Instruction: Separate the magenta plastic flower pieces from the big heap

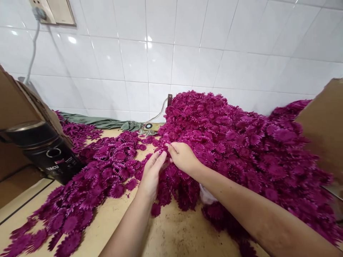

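A large heap of magenta artificial flower heads (235, 142) rises against the white tiled wall and spills across the tan table (174, 232). Both my hands meet at the heap's near left edge. My left hand (151, 173) has its fingers together, pinching a flower piece at the fingertips. My right hand (183, 157) is curled with its fingers pressed into the flowers, touching the left fingertips. A flatter spread of flower heads (88, 192) lies to the left of my left arm.
A black vacuum flask (43, 150) stands at the left, in front of a cardboard box (16, 103). Another cardboard flap (324, 125) stands at the right. A green cloth (104, 123) and a cable lie along the wall.
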`<state>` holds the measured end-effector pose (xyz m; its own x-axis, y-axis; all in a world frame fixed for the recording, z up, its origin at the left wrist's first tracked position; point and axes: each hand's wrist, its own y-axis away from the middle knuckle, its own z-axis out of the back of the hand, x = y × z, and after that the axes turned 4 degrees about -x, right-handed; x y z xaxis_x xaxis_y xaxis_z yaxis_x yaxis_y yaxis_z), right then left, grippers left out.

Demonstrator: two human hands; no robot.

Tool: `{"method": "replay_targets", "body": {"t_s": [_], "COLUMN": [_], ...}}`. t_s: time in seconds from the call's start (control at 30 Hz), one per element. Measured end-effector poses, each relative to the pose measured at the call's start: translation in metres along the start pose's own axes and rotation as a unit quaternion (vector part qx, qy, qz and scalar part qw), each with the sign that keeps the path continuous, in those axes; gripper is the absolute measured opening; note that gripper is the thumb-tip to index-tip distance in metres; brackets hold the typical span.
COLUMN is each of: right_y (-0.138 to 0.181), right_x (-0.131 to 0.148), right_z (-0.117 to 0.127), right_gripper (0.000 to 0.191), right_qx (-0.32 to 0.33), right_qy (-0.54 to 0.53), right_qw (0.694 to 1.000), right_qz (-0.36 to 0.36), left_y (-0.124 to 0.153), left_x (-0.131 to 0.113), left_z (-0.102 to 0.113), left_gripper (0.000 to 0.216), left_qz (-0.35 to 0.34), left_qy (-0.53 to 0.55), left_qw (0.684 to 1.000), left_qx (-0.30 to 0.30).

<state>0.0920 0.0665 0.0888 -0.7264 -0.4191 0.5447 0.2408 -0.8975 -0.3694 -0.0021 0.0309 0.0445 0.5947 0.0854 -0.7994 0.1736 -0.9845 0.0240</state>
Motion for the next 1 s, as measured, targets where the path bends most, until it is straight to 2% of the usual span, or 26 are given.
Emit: {"method": "replay_targets", "body": {"t_s": [0.1,0.2,0.33,0.43,0.5,0.6,0.67,0.77,0.87,1.0], "right_y": [0.002,0.006,0.013,0.009,-0.002,-0.025,-0.035,-0.037,-0.032,-0.032], "right_x": [0.001,0.004,0.011,0.012,0.005,-0.018,-0.034,-0.047,-0.045,-0.041], "right_z": [0.003,0.008,0.01,0.012,0.019,0.039,0.051,0.056,0.046,0.035], "right_gripper": [0.037,0.035,0.029,0.026,0.026,0.026,0.021,0.016,0.025,0.037], "right_qx": [0.006,0.023,-0.026,-0.069,-0.116,-0.204,-0.191,-0.129,-0.092,-0.101], "right_qy": [0.07,0.144,0.227,0.213,0.179,0.127,0.082,0.051,0.121,0.186], "right_qw": [0.997,0.988,0.969,0.969,0.974,0.971,0.976,0.988,0.988,0.977], "right_qz": [0.021,0.056,0.097,0.101,0.079,-0.019,-0.067,-0.068,-0.032,-0.011], "left_y": [0.001,-0.001,-0.003,-0.003,-0.002,-0.002,-0.003,-0.003,-0.001,0.003], "left_x": [-0.003,-0.005,-0.007,-0.009,-0.013,-0.019,-0.022,-0.024,-0.026,-0.032], "left_z": [-0.002,-0.003,-0.005,-0.009,-0.007,0.003,0.011,0.017,0.012,0.007], "left_gripper": [0.031,0.026,0.016,0.013,0.011,0.009,0.011,0.014,0.015,0.02], "left_qz": [0.003,0.019,0.012,-0.022,-0.063,-0.097,-0.084,-0.029,0.027,0.059], "left_qy": [-0.02,-0.017,0.003,0.004,-0.001,-0.003,-0.008,-0.021,-0.011,0.016], "left_qw": [1.0,1.0,0.997,0.997,0.993,0.985,0.985,0.993,0.996,0.996], "left_qx": [0.013,-0.013,-0.07,-0.077,-0.096,-0.146,-0.15,-0.112,-0.084,-0.061]}}
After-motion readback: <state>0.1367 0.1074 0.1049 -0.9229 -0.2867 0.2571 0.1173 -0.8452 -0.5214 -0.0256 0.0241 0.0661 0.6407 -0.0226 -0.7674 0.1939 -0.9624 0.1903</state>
